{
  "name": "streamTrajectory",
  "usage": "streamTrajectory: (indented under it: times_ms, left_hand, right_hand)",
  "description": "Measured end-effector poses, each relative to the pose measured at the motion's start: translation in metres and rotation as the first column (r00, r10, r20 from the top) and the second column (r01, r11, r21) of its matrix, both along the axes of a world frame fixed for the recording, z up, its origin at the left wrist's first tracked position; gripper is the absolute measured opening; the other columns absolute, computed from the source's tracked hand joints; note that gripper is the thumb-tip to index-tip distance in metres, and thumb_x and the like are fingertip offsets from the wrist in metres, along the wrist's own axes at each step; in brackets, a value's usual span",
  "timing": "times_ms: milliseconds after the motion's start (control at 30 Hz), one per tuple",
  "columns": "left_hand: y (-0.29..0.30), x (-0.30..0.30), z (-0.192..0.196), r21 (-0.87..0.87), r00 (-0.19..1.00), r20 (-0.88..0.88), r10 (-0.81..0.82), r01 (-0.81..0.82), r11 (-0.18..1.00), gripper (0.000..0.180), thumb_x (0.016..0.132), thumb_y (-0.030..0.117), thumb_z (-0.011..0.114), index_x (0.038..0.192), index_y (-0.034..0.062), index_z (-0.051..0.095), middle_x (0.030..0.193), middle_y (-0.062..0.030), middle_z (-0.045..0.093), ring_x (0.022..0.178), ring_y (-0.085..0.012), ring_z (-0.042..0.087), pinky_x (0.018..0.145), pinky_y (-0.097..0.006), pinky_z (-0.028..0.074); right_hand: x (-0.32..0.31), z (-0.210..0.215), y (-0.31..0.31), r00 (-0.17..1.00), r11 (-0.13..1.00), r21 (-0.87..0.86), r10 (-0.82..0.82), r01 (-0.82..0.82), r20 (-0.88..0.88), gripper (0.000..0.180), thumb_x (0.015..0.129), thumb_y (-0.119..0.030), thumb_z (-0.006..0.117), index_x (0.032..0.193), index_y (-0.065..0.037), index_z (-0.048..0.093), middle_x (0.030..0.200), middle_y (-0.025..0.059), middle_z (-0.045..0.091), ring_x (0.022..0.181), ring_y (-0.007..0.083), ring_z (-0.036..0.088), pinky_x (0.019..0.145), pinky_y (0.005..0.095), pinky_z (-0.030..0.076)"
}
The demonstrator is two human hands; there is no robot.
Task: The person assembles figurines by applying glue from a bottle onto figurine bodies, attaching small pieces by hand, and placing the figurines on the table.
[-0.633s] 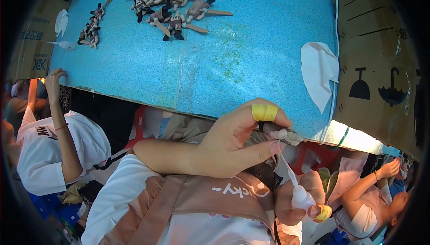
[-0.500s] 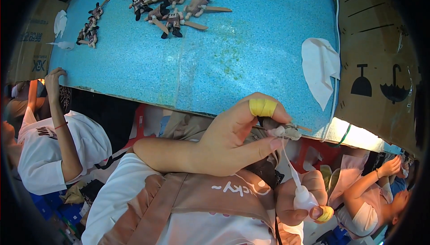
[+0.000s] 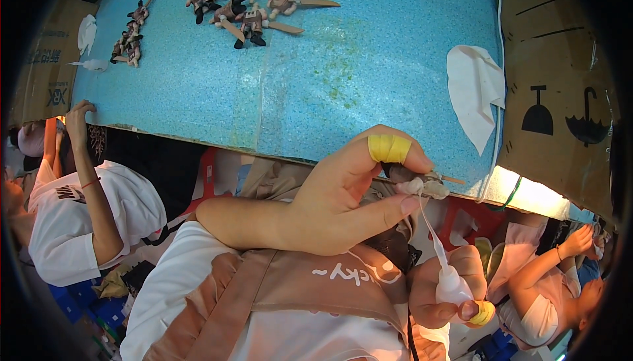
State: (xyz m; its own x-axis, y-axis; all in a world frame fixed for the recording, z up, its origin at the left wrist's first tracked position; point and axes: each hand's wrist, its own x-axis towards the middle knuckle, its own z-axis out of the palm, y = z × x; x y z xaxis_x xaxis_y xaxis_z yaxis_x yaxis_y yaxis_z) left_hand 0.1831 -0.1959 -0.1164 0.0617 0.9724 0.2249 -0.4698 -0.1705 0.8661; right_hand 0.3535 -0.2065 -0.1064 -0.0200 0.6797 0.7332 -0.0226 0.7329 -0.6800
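With twelve o'clock straight ahead of the wearer and the middle of the view as centre, one brown apron [image 3: 310, 288] lies nearest, at six. Between four and five, the right hand [image 3: 425, 295] curls around one translucent white squeeze bottle [image 3: 453, 287]; how full it is cannot be told. Its thin nozzle points up toward eleven. Just past three, the left hand [image 3: 349, 203] pinches one small grey-brown figure [image 3: 430, 187] between thumb and forefinger, above the table's near edge. The nozzle tip is at the figure; whether they touch is unclear. Two yellow wraps show, one per hand.

Beyond spreads one blue table [image 3: 395, 31]. Two white sheets lie on it: a large one [image 3: 471, 90] at two, a small one [image 3: 86, 34] near ten. Just beside the latter lies a second nozzle bottle [image 3: 94, 65]. A small group of figures [image 3: 128, 48] sits at ten; a larger heap [image 3: 250, 11], too tangled to count, at eleven, with at least five flat tan pieces jutting out. Two cardboard boxes [image 3: 560, 51] flank the table, toward half past two and half past nine, their insides hidden.
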Motion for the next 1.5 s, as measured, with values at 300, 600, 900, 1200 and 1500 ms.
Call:
streamTrajectory:
  times_ms: [300, 600, 900, 1200, 1500]
  left_hand:
    - [-0.001, -0.001, -0.002, 0.012, 1.000, -0.008, 0.001, 0.000, 1.000, 0.033, 0.077, -0.010, 0.053, 0.106, 0.0002, 0.043, 0.109, -0.0159, 0.042, 0.099, -0.0199, 0.045, 0.085, -0.032, 0.040]
    - [-0.002, -0.001, -0.002, 0.020, 1.000, 0.007, -0.002, 0.002, 1.000, 0.033, 0.076, -0.010, 0.053, 0.106, -0.0003, 0.044, 0.109, -0.0156, 0.042, 0.100, -0.0202, 0.045, 0.086, -0.033, 0.039]
    - [-0.002, -0.001, -0.002, 0.009, 0.999, 0.043, 0.017, -0.017, 1.000, 0.035, 0.077, -0.010, 0.052, 0.109, 0.0019, 0.042, 0.110, -0.0158, 0.042, 0.099, -0.0200, 0.047, 0.086, -0.033, 0.040]
    - [-0.001, -0.003, -0.003, 0.035, 1.000, -0.021, 0.016, -0.016, 0.999, 0.036, 0.078, -0.009, 0.052, 0.110, 0.0025, 0.041, 0.110, -0.0161, 0.042, 0.100, -0.0210, 0.048, 0.088, -0.034, 0.040]
    - [-0.001, -0.001, -0.001, 0.002, 0.999, 0.030, 0.030, -0.030, 1.000, 0.033, 0.078, -0.007, 0.053, 0.108, 0.0028, 0.042, 0.108, -0.0148, 0.043, 0.100, -0.0213, 0.047, 0.088, -0.035, 0.040]
  right_hand:
    - [0.001, 0.001, -0.001, 1.000, 1.000, -0.001, -0.025, 0.025, 0.017, 0.020, 0.081, -0.029, 0.057, 0.089, -0.018, 0.042, 0.057, -0.0009, 0.044, 0.041, 0.0124, 0.036, 0.040, 0.0265, 0.022]
    - [0.002, 0.001, -0.003, 1.000, 1.000, -0.018, 0.013, -0.013, 0.010, 0.015, 0.083, -0.023, 0.052, 0.092, -0.016, 0.043, 0.060, 0.0005, 0.040, 0.045, 0.0132, 0.031, 0.045, 0.0287, 0.021]
    - [0.008, 0.000, -0.004, 0.999, 0.999, -0.007, -0.048, 0.048, 0.026, 0.018, 0.082, -0.028, 0.055, 0.091, -0.020, 0.042, 0.059, -0.0016, 0.044, 0.041, 0.0120, 0.035, 0.040, 0.0266, 0.022]
    - [0.009, -0.001, -0.002, 0.995, 0.997, -0.030, -0.076, 0.078, 0.066, 0.017, 0.082, -0.029, 0.054, 0.094, -0.021, 0.043, 0.059, -0.0020, 0.043, 0.041, 0.0114, 0.034, 0.040, 0.0262, 0.021]
    - [0.011, 0.000, -0.001, 0.997, 0.998, -0.031, -0.055, 0.057, 0.055, 0.016, 0.082, -0.028, 0.054, 0.093, -0.020, 0.044, 0.059, -0.0022, 0.042, 0.041, 0.0115, 0.034, 0.040, 0.0258, 0.022]
